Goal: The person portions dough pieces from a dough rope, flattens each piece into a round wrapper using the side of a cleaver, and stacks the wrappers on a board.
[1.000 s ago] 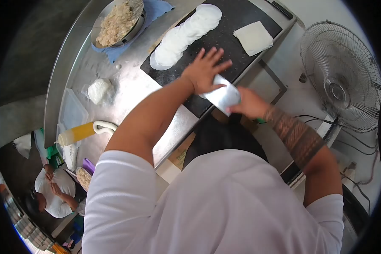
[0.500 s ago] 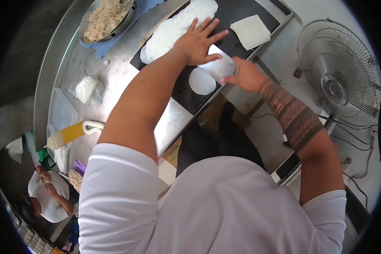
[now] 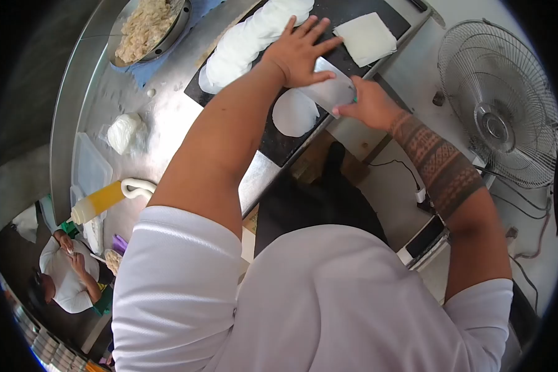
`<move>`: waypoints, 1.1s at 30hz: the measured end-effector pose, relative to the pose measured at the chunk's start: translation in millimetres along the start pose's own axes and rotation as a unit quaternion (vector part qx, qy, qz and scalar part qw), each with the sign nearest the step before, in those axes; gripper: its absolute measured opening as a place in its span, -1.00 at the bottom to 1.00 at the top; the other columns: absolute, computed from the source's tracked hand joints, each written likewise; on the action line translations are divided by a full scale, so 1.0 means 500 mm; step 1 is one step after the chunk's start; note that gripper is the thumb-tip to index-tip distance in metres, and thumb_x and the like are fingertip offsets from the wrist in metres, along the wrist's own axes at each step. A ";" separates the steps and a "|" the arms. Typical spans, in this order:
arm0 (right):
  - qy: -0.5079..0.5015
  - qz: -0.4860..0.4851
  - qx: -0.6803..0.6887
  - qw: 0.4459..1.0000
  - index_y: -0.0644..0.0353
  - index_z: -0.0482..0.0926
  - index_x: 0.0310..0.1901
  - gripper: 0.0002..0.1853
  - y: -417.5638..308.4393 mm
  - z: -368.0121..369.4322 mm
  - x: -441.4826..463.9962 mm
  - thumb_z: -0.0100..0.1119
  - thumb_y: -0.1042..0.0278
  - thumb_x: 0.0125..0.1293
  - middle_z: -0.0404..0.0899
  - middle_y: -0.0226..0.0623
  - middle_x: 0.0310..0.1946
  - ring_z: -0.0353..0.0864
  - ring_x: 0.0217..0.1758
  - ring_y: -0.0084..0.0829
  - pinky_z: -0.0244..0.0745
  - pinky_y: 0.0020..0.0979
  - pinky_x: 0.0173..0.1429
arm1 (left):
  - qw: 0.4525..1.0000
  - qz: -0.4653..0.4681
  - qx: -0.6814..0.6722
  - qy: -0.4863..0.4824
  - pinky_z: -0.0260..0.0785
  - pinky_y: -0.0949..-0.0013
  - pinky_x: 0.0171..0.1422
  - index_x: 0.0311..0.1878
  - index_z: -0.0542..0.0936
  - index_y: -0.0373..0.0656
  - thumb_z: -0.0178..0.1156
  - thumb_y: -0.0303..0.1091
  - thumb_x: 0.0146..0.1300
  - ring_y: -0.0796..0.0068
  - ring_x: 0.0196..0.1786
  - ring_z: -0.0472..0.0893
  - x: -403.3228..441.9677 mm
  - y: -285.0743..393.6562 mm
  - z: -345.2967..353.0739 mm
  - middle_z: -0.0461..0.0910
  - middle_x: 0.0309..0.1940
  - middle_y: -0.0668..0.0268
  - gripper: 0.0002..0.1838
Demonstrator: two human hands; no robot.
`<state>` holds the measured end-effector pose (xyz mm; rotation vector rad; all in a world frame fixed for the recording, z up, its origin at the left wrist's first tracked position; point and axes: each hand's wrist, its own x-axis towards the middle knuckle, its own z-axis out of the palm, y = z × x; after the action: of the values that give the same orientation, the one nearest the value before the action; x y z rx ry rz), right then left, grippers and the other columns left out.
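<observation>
My right hand grips a cleaver with a wide, flat metal blade; its handle is mostly hidden in my fingers. My left hand lies palm down with fingers spread, its heel and thumb at the upper edge of the blade. Beside the blade, a thin round white dough wrapper rests on the black board. Overlapping white wrappers form a long row beyond my left wrist. A folded white cloth lies on the board beyond my hands.
A metal bowl of pale filling stands on a blue cloth. On the steel table are plastic-wrapped dough, a white dough rope and a squeeze bottle of yellow liquid. A fan stands right; a co-worker is lower left.
The cleaver and my right hand have shifted slightly right, showing more of the round wrapper. My left hand stays spread near the blade. The view has moved a little.
</observation>
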<state>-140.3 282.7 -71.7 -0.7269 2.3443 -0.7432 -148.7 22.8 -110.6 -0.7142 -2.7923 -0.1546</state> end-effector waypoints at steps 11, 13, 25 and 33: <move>-0.006 0.089 0.156 0.984 0.37 0.58 0.22 -0.29 0.017 0.116 -0.157 0.67 0.06 0.21 0.75 0.11 0.09 0.76 0.18 -0.01 0.60 -0.09 0.30 | 0.990 0.082 -0.095 -0.069 -0.20 -0.42 0.79 0.75 0.23 0.32 0.13 0.49 0.35 -0.13 0.79 0.06 -0.047 0.115 -0.010 0.08 0.78 0.05 -0.03; 0.000 0.058 0.120 0.991 0.38 0.55 0.25 -0.27 0.041 0.064 -0.100 0.68 0.10 0.21 0.77 0.06 0.05 0.79 0.12 -0.05 0.63 -0.11 0.24 | 0.995 0.071 -0.035 -0.064 -0.19 -0.42 0.79 0.75 0.24 0.34 0.12 0.49 0.36 -0.12 0.79 0.06 0.007 0.079 0.004 0.10 0.77 0.07 -0.04; -0.005 0.036 0.218 0.975 0.42 0.52 0.34 -0.14 0.003 0.226 -0.172 0.70 0.06 0.15 0.69 0.23 0.17 0.68 0.30 0.17 0.55 -0.03 0.40 | 0.969 0.131 -0.168 -0.125 -0.24 -0.35 0.82 0.74 0.26 0.27 0.25 0.36 0.33 -0.14 0.81 0.02 -0.116 0.096 -0.036 0.03 0.79 0.01 -0.04; -0.031 0.037 0.073 0.996 0.37 0.54 0.26 -0.31 0.067 0.018 -0.041 0.61 0.05 0.30 0.76 0.03 0.08 0.75 0.17 -0.05 0.60 -0.11 0.31 | 0.998 0.029 -0.052 0.008 -0.05 -0.30 0.79 0.70 0.31 0.26 0.25 0.17 0.41 -0.14 0.72 0.20 0.030 0.041 0.022 0.18 0.72 -0.04 -0.17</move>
<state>-131.1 315.9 -92.2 -0.5892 2.2225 -0.8379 -153.9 49.6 -116.0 -0.8124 -2.7616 -0.2949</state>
